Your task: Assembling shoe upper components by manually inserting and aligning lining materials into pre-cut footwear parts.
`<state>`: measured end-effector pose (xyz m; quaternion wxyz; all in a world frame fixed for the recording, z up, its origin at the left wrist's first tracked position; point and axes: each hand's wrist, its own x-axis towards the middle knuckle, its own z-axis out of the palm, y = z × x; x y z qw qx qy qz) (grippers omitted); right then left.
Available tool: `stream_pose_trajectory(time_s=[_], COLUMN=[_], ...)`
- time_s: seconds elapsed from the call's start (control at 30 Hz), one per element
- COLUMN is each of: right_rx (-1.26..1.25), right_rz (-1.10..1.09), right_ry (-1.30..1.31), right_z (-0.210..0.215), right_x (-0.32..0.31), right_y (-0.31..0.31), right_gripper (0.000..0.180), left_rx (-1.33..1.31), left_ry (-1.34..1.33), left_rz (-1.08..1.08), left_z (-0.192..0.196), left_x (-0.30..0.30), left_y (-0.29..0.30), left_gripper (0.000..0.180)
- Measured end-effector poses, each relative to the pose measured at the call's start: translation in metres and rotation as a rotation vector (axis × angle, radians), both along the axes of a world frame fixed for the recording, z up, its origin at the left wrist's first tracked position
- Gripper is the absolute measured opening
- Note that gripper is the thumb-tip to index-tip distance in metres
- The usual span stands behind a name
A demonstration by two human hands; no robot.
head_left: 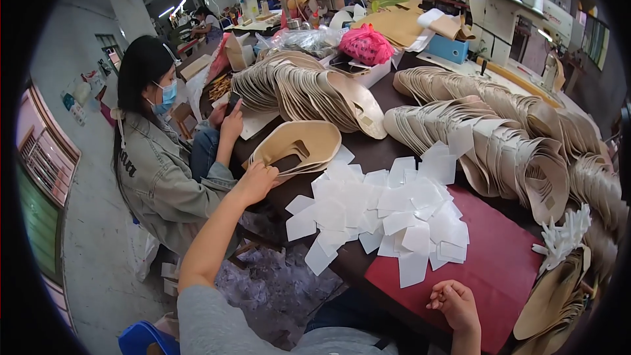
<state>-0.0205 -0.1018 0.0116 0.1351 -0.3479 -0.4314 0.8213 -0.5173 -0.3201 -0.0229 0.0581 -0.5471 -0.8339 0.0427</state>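
Note:
My left hand (257, 183) reaches out to the left and grips the near edge of a small stack of tan, curved shoe-upper pieces (321, 137) with a cut-out in the middle. Fingertips are partly hidden by the hand itself. Beside that stack, a loose heap of white, thin cut pieces (394, 204) spreads over the table. My right hand (453, 302) hovers near the front edge of a dark red sheet (486, 243), its fingers curled together with nothing visible in them.
Long rows of overlapping beige upper pieces (473, 138) line the right, and another row (302, 92) stands at the back. A seated person (164, 164) in a denim jacket holds a phone at left. A pink bag (367, 44) and sewing machine (503, 26) are farther back.

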Motion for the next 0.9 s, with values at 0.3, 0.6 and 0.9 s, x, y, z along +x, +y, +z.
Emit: stream_pose_trajectory(time_s=[0.3,0.6,0.9], right_rx=[0.160,0.560,0.897], right_rz=[0.318,-0.145,-0.525], right_ry=[-0.071,-0.501,-0.975], right_z=[0.034,0.052,0.047], right_x=[0.052,0.077,0.067], right_y=[0.002,0.021,0.009], right_gripper=[0.025,0.031,0.037], left_rx=[0.752,-0.059,-0.380], left_ry=[-0.256,-1.164,-1.324], left_rz=[-0.351,0.121,0.054], left_z=[-0.011,-0.077,-0.039], left_x=[0.162,0.253,0.213], left_y=[-0.047,-0.097,0.044], left_gripper=[0.016,0.018,0.018])
